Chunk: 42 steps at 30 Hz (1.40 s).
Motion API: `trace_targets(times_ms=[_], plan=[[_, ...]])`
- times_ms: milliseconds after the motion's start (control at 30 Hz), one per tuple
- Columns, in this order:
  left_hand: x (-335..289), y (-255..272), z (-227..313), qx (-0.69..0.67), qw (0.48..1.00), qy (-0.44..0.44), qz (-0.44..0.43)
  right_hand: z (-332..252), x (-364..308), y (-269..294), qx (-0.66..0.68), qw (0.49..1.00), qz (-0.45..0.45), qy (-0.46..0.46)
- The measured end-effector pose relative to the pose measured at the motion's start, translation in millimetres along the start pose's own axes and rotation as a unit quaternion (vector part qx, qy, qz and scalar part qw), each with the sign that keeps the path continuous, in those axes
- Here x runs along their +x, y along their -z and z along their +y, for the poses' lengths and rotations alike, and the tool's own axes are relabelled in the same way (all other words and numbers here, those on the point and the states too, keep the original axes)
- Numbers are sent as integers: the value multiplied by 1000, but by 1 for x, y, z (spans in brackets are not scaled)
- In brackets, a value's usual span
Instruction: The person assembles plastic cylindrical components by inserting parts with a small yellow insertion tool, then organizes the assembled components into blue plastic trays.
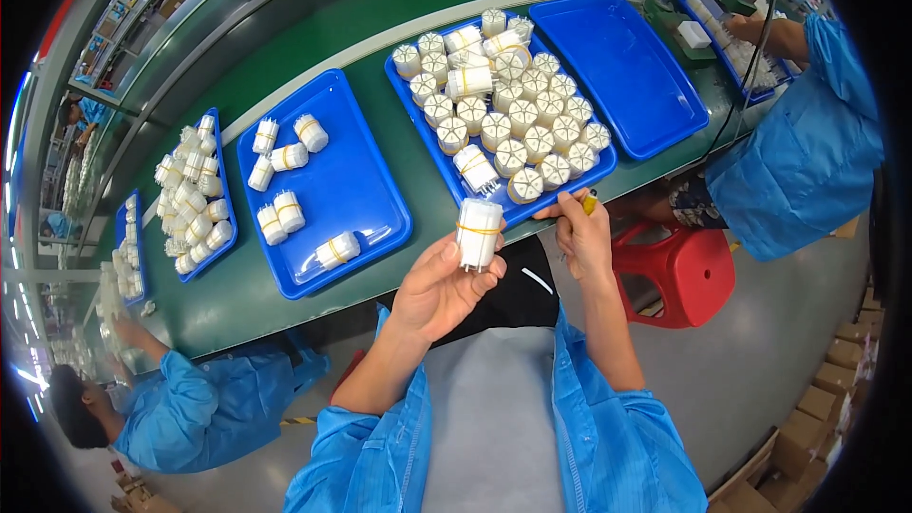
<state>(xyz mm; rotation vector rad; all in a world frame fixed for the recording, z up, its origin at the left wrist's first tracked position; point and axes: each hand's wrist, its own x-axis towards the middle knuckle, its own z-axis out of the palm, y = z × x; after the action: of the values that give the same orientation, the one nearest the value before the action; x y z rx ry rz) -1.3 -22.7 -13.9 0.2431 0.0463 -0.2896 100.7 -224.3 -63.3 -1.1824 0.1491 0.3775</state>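
I've got the white banded bundle gripped in the left hand, near side of the full blue tray. Right hand looks closed on a small yellow item. Bundle's probably light, stiff; pins may bend, so hold its sides.

1. Bundle: no readable lettering on the white sides or yellow band.
2. Trays: no readable label on the blue surfaces.
3. Cartons: too small for any print to be read.
4. Coat: no readable badge or lettering on the blue cloth.
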Motion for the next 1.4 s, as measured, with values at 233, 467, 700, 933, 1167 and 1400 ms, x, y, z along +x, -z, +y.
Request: trace_targets(times_ms=[233, 467, 700, 933, 1167, 1400], plan=[[-1, -6, -7, 49, 998, -27, -41, 6, 3, 8, -6, 1000, -14, -7], [10, -5, -1, 277, 929, -183, -165, 6, 3, 10, -5, 1000, -13, -3], [14, -20, 15, 527, 755, -326, -215, 0, 2, 3, 2, 1000, -7, 8], [13, -33, 27, 688, 559, -407, -218, 2, 2, 4, 21, 1000, -13, -1], [12, -40, 32, 776, 441, -416, -172, 4, 4, 5, 2, 1000, 0, -5], [9, -38, 33, 810, 413, -395, -132, 4, 3, 5, 0, 1000, -6, 2]])
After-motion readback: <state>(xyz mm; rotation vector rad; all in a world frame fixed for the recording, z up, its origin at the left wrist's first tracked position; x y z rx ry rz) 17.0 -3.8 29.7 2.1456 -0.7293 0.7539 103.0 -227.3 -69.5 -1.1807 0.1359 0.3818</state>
